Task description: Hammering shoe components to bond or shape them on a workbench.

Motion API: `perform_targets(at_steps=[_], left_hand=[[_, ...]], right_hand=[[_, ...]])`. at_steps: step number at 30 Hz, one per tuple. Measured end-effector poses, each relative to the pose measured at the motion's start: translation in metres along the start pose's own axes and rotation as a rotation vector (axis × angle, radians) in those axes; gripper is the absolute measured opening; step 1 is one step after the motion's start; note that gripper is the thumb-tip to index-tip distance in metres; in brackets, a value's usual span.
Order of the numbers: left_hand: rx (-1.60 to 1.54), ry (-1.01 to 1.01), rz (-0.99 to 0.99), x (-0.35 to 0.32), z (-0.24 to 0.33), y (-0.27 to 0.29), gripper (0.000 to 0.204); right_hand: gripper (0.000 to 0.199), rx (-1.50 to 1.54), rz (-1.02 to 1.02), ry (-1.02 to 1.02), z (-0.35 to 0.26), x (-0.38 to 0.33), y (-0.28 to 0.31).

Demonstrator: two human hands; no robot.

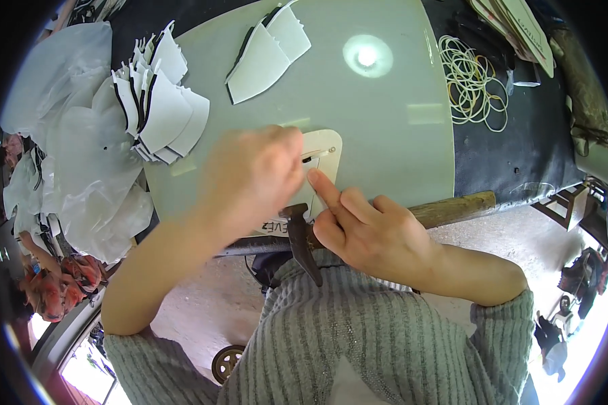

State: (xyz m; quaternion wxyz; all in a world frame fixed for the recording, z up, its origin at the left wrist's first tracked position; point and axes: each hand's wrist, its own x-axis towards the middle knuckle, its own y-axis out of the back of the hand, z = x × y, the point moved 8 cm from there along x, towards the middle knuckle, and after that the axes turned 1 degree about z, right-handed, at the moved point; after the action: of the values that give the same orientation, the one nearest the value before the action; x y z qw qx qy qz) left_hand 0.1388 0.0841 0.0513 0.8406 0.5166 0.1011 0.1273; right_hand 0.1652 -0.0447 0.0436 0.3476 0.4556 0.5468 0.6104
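A small white piece point(311, 165) with a dark edge lies over a cream rounded board point(329, 143) near the table's front edge. My left hand point(267, 162) is above the board's left side, smeared by motion, so its grip is hidden. With its index finger stretched toward the white piece and its thumb bent below, my right hand point(375, 226) appears to pinch that piece at its edge. Beneath this hand runs a hammer point(452, 208), its wooden handle to the right and its dark metal head past the table's edge. Whether the palm touches the handle, I cannot tell.
Stacked white curved pieces point(165, 115) with black edging stand at the left, beside clear plastic bags point(81, 148). Two similar pieces point(267, 54) lie at the far middle of the pale green tabletop point(385, 135). Tangled pale bands point(469, 88) lie at the right.
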Motion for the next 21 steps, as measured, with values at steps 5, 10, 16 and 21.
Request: perform_targets(at_steps=[5, 10, 16, 21], left_hand=[[-0.306, 0.158, -0.149, 0.008, -0.012, -0.002, 0.013], [0.207, -0.155, -0.103, 0.006, 0.019, -0.004, 0.014], [-0.128, -0.014, -0.031, 0.004, -0.006, 0.006, 0.016], [-0.044, -0.064, -0.08, 0.006, 0.003, 0.001, 0.016]], right_hand=[[0.013, -0.002, 0.046, -0.023, -0.001, -0.001, 0.001], [0.014, 0.026, 0.047, -0.042, 0.002, 0.0, 0.003], [0.013, 0.006, 0.027, -0.01, 0.0, -0.001, 0.0], [0.012, 0.015, 0.009, -0.002, 0.0, -0.001, 0.0]])
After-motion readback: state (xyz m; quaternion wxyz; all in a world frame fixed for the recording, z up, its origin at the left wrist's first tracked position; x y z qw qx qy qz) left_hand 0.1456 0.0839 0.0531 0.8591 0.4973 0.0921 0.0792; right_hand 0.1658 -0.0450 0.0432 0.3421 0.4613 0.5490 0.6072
